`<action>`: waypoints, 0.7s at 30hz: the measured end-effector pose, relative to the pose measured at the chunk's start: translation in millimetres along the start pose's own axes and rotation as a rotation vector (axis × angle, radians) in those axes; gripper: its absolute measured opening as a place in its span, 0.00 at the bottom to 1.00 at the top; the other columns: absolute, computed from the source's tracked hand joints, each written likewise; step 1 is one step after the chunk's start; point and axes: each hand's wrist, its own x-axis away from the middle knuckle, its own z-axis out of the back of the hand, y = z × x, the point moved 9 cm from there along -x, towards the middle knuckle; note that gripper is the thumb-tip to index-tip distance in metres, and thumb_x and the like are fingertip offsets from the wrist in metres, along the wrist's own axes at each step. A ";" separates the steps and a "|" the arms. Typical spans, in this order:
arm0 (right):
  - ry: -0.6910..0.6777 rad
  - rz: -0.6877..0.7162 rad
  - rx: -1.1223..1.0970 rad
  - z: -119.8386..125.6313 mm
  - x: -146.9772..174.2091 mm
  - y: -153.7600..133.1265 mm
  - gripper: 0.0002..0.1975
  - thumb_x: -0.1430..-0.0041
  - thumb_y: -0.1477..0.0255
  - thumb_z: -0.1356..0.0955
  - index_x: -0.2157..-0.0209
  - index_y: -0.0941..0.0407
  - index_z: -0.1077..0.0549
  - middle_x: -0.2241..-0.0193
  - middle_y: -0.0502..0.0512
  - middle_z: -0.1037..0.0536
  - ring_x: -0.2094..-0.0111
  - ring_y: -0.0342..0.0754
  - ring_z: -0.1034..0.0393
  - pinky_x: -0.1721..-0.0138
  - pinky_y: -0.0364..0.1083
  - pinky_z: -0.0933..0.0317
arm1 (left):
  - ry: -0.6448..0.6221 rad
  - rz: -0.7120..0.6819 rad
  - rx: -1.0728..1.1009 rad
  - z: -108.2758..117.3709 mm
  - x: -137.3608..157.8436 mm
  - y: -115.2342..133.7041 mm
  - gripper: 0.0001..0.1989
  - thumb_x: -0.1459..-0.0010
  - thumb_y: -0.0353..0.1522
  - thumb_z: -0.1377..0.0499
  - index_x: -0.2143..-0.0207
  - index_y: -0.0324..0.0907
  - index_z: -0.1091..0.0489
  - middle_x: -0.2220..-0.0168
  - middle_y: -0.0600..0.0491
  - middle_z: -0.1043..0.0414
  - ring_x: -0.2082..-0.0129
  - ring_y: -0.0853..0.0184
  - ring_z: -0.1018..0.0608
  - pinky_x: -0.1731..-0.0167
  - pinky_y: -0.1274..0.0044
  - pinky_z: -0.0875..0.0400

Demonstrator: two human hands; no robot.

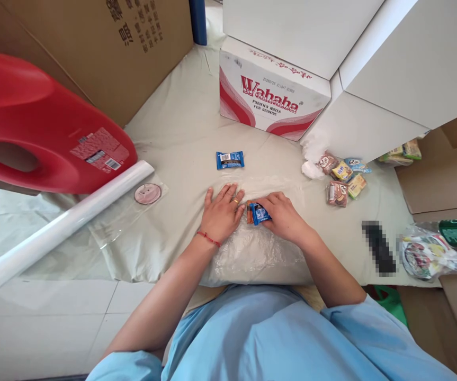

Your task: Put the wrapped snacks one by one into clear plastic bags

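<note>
My left hand (223, 212) lies flat with its fingers stretched out on a sheet of clear plastic film (260, 254). My right hand (284, 216) has its fingers closed on a small blue snack packet (260, 213), low over the film. An orange-brown packet (249, 211) shows just beside the blue one, between my two hands; whether my right hand holds it too, I cannot tell. Farther away, a second blue packet (230, 160) with a barcode label rests on the cloth.
To the left lie a roll of clear film (65, 225) and a large red jug (49, 121). A Wahaha carton (274, 90) stands at the back. Several small snack packets (342, 172) lie at the right, near a pixelated dark object (379, 247) and a bundled plastic bag (427, 256).
</note>
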 end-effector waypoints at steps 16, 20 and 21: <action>0.106 -0.012 0.005 -9.7 3.7 4.5 0.28 0.37 0.65 0.26 0.38 0.55 0.29 0.42 0.64 0.25 0.36 0.64 0.39 0.35 0.61 0.45 | 0.008 -0.007 -0.027 -1.5 -0.5 0.2 0.25 0.27 0.41 0.54 0.33 0.48 0.34 0.27 0.46 0.41 0.26 0.56 0.40 0.27 0.48 0.57; 0.110 0.001 0.046 -10.3 5.1 -1.0 0.27 0.36 0.67 0.27 0.37 0.55 0.29 0.42 0.66 0.26 0.38 0.63 0.37 0.35 0.61 0.45 | 0.013 -0.005 -0.028 -2.2 -0.7 -0.9 0.25 0.27 0.41 0.54 0.33 0.49 0.34 0.27 0.46 0.40 0.26 0.55 0.40 0.27 0.48 0.57; 0.107 -0.001 0.049 -10.1 5.8 -0.6 0.27 0.36 0.67 0.27 0.38 0.55 0.29 0.42 0.66 0.25 0.39 0.63 0.37 0.36 0.61 0.44 | 0.013 -0.003 -0.023 -2.2 -0.8 -1.1 0.25 0.27 0.41 0.54 0.33 0.49 0.34 0.27 0.46 0.40 0.26 0.55 0.40 0.27 0.48 0.57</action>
